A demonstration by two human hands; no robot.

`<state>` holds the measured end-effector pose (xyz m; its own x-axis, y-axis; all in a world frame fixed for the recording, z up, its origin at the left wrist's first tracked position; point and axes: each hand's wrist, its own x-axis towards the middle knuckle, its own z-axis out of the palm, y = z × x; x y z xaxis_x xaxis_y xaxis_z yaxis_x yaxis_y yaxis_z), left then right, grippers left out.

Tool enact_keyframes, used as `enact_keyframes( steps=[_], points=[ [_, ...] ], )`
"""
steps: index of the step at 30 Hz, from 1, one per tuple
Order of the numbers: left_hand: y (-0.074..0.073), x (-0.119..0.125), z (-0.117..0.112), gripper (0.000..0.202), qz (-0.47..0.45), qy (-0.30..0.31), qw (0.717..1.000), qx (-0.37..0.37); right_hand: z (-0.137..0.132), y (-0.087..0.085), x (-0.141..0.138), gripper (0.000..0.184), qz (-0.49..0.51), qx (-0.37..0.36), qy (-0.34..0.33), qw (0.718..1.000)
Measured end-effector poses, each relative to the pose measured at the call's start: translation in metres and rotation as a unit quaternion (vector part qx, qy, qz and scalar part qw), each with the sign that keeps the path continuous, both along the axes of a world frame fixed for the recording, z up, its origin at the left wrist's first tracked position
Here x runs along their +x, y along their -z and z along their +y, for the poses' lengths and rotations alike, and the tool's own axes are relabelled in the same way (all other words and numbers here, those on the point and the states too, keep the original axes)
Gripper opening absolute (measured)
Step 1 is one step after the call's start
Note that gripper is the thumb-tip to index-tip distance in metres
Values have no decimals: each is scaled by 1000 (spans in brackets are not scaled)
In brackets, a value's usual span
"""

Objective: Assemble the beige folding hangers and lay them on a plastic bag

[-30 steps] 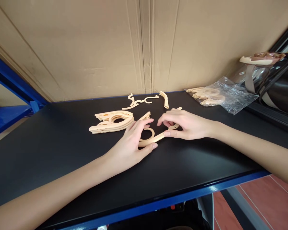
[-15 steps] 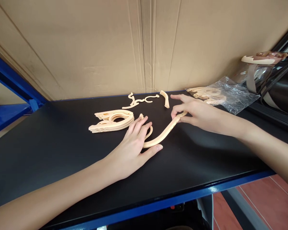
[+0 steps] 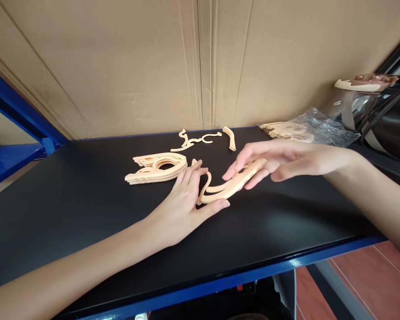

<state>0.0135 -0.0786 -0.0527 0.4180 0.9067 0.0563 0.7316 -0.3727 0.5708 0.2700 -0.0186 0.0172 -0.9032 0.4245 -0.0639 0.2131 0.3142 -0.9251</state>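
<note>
A cream plastic folding hanger [image 3: 231, 186] lies between my hands, its two curved arms now close together and pointing right. My left hand [image 3: 183, 200] is closed around its hinge end, thumb along the near side, and covers part of the hook. On the other end is my right hand [image 3: 283, 160], fingers curled around the far side and under the arms, thumb held apart from them. Left of the hanger sits a neat stack of folded hangers [image 3: 162, 177], close to my left fingertips.
Toward the back of the black tabletop [image 3: 96, 204] lie loose hanger pieces [image 3: 188, 143] and a short curved arm piece [image 3: 230, 138]. At right, a clear plastic bag [image 3: 323, 126] partly covers more cream hangers [image 3: 286, 130], beside a dark bag [image 3: 391, 120]. Cardboard [image 3: 136, 66] stands behind.
The hanger's second arm has come into view alongside the first. My right hand has turned and shifted from pinching the arm's tip to reaching around both arms. My left hand stays nearly still.
</note>
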Motion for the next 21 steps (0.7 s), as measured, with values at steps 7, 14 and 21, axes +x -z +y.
enact_keyframes(
  steps=[7,14,21],
  points=[
    [-6,2,1,64,12,30,999,0,3,18,-8,33,-108,100,48,988],
    [0,5,1,51,-1,60,998,27,11,44,-19,28,-67,185,59,979],
    [-6,-2,6,35,-49,69,996,32,15,51,-19,12,-80,316,111,939]
  ],
)
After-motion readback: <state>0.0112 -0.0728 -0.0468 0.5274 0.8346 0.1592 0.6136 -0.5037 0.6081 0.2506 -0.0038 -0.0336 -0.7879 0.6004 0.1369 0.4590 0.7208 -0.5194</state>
